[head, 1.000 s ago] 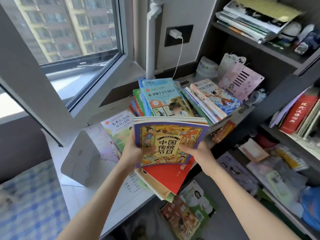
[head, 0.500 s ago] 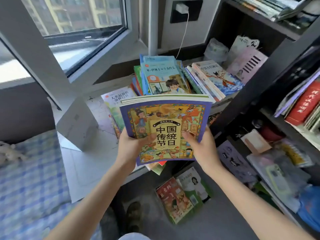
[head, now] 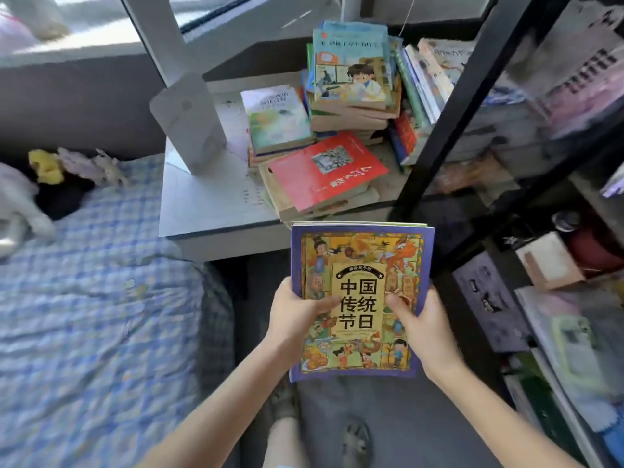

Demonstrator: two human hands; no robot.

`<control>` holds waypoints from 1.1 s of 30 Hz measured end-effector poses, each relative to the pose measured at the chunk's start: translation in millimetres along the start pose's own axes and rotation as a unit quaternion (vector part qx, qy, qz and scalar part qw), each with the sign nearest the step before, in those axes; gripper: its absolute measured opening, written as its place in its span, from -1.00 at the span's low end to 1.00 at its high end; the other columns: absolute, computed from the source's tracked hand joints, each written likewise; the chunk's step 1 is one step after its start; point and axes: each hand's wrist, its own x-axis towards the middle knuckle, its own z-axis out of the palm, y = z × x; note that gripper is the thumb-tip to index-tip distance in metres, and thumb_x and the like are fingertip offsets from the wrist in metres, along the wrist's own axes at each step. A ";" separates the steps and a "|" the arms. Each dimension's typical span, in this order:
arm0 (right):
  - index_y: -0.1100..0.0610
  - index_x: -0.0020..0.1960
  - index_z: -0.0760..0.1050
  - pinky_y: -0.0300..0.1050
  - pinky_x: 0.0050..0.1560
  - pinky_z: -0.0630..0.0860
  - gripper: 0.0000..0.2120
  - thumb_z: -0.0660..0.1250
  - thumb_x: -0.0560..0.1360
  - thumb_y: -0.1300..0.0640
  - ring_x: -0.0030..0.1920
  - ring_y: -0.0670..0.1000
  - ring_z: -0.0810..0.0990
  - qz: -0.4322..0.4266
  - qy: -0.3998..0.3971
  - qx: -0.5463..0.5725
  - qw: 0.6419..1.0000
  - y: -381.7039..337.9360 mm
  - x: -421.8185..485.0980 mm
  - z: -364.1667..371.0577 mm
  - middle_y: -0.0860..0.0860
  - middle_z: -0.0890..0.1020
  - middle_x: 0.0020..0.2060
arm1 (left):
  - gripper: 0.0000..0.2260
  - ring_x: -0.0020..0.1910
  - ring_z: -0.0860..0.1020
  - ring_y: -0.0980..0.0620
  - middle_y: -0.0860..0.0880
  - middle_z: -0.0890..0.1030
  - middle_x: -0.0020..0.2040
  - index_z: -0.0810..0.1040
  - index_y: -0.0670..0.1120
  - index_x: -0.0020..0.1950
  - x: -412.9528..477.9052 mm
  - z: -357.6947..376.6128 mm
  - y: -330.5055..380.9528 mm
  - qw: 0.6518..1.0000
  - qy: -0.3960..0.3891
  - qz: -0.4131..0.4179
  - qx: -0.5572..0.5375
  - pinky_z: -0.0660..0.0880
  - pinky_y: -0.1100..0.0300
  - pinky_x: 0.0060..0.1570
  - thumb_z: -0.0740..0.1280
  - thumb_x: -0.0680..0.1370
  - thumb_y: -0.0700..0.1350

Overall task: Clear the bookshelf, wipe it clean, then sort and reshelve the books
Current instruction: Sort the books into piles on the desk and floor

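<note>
I hold a thin stack of purple-bordered picture books (head: 361, 265) upright in front of me, above the floor. My left hand (head: 293, 315) grips its left edge with the thumb on the cover. My right hand (head: 422, 325) grips the right edge the same way. Behind it, on the white desk (head: 209, 211), lies a red book (head: 327, 170) on a pile, with a green book (head: 277, 119) and a taller stack topped by a blue book (head: 351, 65). The black bookshelf (head: 449, 113) stands at the right, its shelves cluttered.
A bed with a blue checked cover (head: 91, 315) fills the left. A white lamp base (head: 189, 126) stands on the desk. Papers and packets (head: 574, 349) fill the lower shelves. My feet (head: 354, 437) are on the grey floor below.
I have pulled the purple books back off the desk pile and down toward me. The view has tilted down; the red book underneath is now uncovered.
</note>
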 end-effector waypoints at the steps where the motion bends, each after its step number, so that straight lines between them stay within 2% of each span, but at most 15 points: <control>1: 0.04 0.16 0.43 0.00 0.02 0.59 -0.71 0.40 0.49 0.06 0.07 -0.05 0.62 0.023 -0.007 -0.014 1.000 19.5 0.9 4.9 -0.08 0.63 0.05 | -0.61 -0.14 0.69 -0.04 -0.06 0.70 -0.06 0.54 -0.10 0.09 5.6 -0.7 -19.4 1.000 0.007 -0.028 0.000 0.64 -0.02 -0.12 0.55 0.33 -0.30; 3: 0.07 0.11 0.43 0.09 0.07 0.56 -0.74 0.41 0.49 0.06 0.05 0.02 0.61 0.064 -0.010 -0.037 0.997 53.0 2.9 16.1 -0.02 0.63 0.02 | -0.58 -0.12 0.69 -0.06 -0.07 0.70 -0.05 0.52 -0.10 0.11 18.5 -4.9 -54.4 0.996 0.024 -0.081 0.007 0.63 -0.10 -0.10 0.57 0.32 -0.27; 6: 0.16 0.13 0.43 -0.04 -0.02 0.52 -0.74 0.40 0.50 0.13 0.03 0.03 0.60 0.126 -0.019 -0.055 0.990 115.6 16.7 37.5 0.02 0.62 0.00 | -0.56 -0.14 0.69 -0.09 -0.10 0.68 -0.04 0.46 -0.12 0.09 48.9 -10.4 -113.6 0.989 0.055 -0.137 0.016 0.63 -0.11 -0.13 0.57 0.31 -0.26; 9: 0.13 0.17 0.41 -0.14 -0.06 0.51 -0.74 0.38 0.52 0.15 -0.01 -0.08 0.58 0.181 -0.052 -0.068 0.980 181.8 35.2 63.0 -0.01 0.61 0.03 | -0.59 -0.15 0.68 -0.12 -0.13 0.66 -0.03 0.43 -0.12 0.06 84.3 -22.5 -176.0 0.979 0.080 -0.187 0.025 0.62 -0.15 -0.11 0.55 0.34 -0.26; 10: 0.10 0.18 0.41 -0.14 -0.04 0.51 -0.74 0.37 0.53 0.15 0.00 -0.08 0.58 0.192 -0.065 -0.080 0.976 204.0 42.3 72.1 -0.03 0.61 0.04 | -0.60 -0.16 0.68 -0.13 -0.14 0.66 -0.03 0.43 -0.11 0.06 96.8 -28.5 -196.5 0.975 0.089 -0.202 0.029 0.62 -0.15 -0.11 0.55 0.35 -0.26; 13: 0.08 0.30 0.38 -0.02 0.18 0.50 -0.68 0.32 0.56 0.15 0.15 0.00 0.55 0.219 -0.092 -0.118 0.964 293.5 74.0 114.8 -0.01 0.58 0.18 | -0.61 -0.14 0.67 -0.14 -0.14 0.66 -0.02 0.43 -0.11 0.06 153.9 -51.2 -279.4 0.967 0.104 -0.228 0.043 0.62 -0.14 -0.09 0.55 0.35 -0.24; 16: 0.09 0.45 0.25 0.04 0.21 0.50 -0.50 0.30 0.56 0.08 0.30 0.06 0.48 0.242 -0.112 -0.147 0.953 380.0 105.3 155.6 0.03 0.45 0.37 | -0.63 -0.14 0.66 -0.15 -0.16 0.65 -0.02 0.44 -0.15 0.07 209.0 -75.8 -354.3 0.961 0.118 -0.246 0.052 0.62 -0.09 -0.10 0.52 0.38 -0.28; 19: 0.09 0.49 0.21 -0.11 -0.01 0.52 -0.49 0.26 0.59 0.10 0.27 0.06 0.50 0.236 -0.119 -0.178 0.948 443.4 135.1 196.6 0.03 0.41 0.40 | -0.63 -0.09 0.65 -0.19 -0.17 0.65 0.00 0.45 -0.18 0.11 261.7 -99.5 -422.7 0.956 0.129 -0.257 0.058 0.60 -0.16 -0.03 0.50 0.38 -0.30; 21: 0.10 0.51 0.17 -0.16 -0.05 0.47 -0.49 0.23 0.61 0.13 0.30 0.07 0.47 0.227 -0.139 -0.196 0.944 486.0 155.4 225.2 0.03 0.37 0.43 | -0.65 -0.07 0.64 -0.21 -0.18 0.64 0.00 0.45 -0.19 0.10 298.3 -115.4 -472.3 0.952 0.151 -0.259 0.062 0.59 -0.17 0.00 0.48 0.38 -0.30; 22: 0.10 0.52 0.15 -0.16 -0.05 0.47 -0.49 0.22 0.62 0.14 0.32 0.07 0.44 0.219 -0.142 -0.201 0.944 497.8 164.4 236.1 0.02 0.35 0.45 | -0.67 -0.07 0.64 -0.21 -0.19 0.63 0.00 0.46 -0.18 0.08 311.4 -120.7 -485.3 0.949 0.162 -0.261 0.071 0.58 -0.17 0.01 0.47 0.39 -0.29; 24: 0.11 0.53 0.13 -0.09 0.11 0.47 -0.49 0.20 0.62 0.14 0.39 0.09 0.37 0.205 -0.146 -0.209 0.945 531.3 183.4 261.5 0.03 0.30 0.47 | -0.76 -0.12 0.63 -0.19 -0.20 0.63 -0.05 0.46 -0.18 0.01 342.6 -131.7 -524.0 0.945 0.182 -0.264 0.065 0.59 -0.15 -0.01 0.44 0.41 -0.31; 26: 0.14 0.48 0.19 -0.03 0.14 0.48 -0.55 0.19 0.62 0.16 0.34 0.15 0.42 0.198 -0.145 -0.227 0.942 562.3 202.2 284.7 0.08 0.37 0.42 | -0.81 -0.15 0.64 -0.18 -0.22 0.63 -0.07 0.49 -0.22 0.01 369.6 -140.2 -554.9 0.941 0.196 -0.265 0.071 0.60 -0.13 -0.03 0.39 0.44 -0.32; 30: 0.09 0.35 0.35 -0.12 -0.18 0.44 -0.64 0.20 0.56 0.23 0.06 0.20 0.60 0.182 -0.154 -0.251 0.938 625.4 239.7 320.6 0.08 0.55 0.21 | -0.72 -0.22 0.67 -0.14 -0.24 0.64 -0.05 0.46 -0.22 0.11 422.5 -152.5 -606.4 0.942 0.187 -0.270 0.071 0.64 -0.06 -0.16 0.37 0.43 -0.33; 33: 0.05 0.22 0.44 -0.09 -0.16 0.55 -0.63 0.17 0.45 0.27 0.00 0.17 0.63 0.172 -0.166 -0.262 0.935 660.3 264.0 335.1 0.04 0.62 0.04 | -0.71 -0.18 0.64 -0.14 -0.22 0.63 0.01 0.44 -0.24 0.17 449.4 -151.6 -628.7 0.949 0.172 -0.257 0.055 0.62 0.07 -0.30 0.31 0.46 -0.37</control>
